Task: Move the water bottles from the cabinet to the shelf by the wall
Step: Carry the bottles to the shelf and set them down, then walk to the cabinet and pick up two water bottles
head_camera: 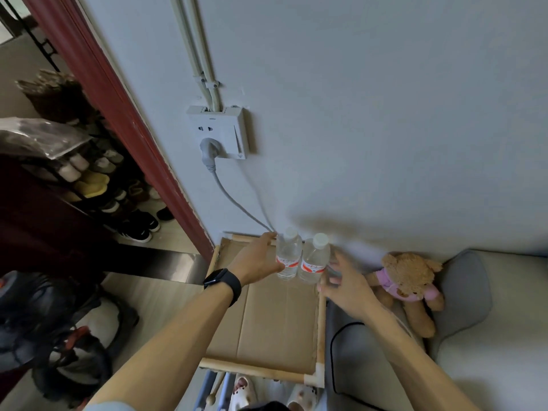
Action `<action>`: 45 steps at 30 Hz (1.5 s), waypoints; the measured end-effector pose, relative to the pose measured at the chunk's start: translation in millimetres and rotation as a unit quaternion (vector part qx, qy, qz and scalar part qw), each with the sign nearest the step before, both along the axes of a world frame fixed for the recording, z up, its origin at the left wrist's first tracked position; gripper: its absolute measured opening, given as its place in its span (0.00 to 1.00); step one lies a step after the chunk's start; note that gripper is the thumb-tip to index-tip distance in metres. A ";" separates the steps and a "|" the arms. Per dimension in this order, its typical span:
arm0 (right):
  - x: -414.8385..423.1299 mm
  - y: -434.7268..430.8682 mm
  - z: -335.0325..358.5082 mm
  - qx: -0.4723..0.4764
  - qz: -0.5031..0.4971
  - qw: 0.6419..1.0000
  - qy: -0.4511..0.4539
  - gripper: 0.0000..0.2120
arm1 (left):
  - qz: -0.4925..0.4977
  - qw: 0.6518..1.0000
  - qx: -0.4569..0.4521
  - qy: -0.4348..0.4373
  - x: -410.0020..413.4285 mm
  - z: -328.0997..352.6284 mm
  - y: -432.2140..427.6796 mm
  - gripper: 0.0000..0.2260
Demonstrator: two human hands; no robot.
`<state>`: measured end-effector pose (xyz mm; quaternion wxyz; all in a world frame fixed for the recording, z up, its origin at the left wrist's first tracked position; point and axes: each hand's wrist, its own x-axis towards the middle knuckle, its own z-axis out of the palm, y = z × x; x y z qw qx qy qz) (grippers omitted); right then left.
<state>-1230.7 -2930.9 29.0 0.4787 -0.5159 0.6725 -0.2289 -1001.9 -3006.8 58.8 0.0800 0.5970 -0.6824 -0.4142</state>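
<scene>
Two clear water bottles with white caps and red-and-white labels stand side by side at the far edge of the shelf [255, 369], against the wall. The shelf is a wooden frame topped with cardboard. My left hand [256, 261], a black watch on its wrist, wraps the left bottle [289, 253], thumb on its label and fingers behind it. My right hand [347, 289] is blurred, fingers spread, just right of the right bottle [315, 259] and holding nothing. The cabinet is out of view.
A teddy bear [410, 280] in a pink top lies on a grey sofa [468, 292] right of the shelf. A grey cable [237, 203] runs from the wall socket [218, 132] down behind the bottles. A shoe rack [98, 185] stands beyond the red door frame at left.
</scene>
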 end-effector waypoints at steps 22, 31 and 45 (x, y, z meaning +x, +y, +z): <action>285.5 115.2 33.7 -0.240 0.535 0.790 0.178 0.18 | 0.324 0.914 0.009 -0.245 259.2 -48.0 369.0 0.22; 536.3 326.8 117.6 -0.383 0.647 0.657 0.052 0.18 | 0.562 0.751 -0.027 -0.346 405.9 35.4 687.5 0.21; 753.6 744.2 224.6 -0.435 0.823 0.325 -0.167 0.21 | 0.819 0.399 0.111 -0.396 374.8 150.5 1100.4 0.22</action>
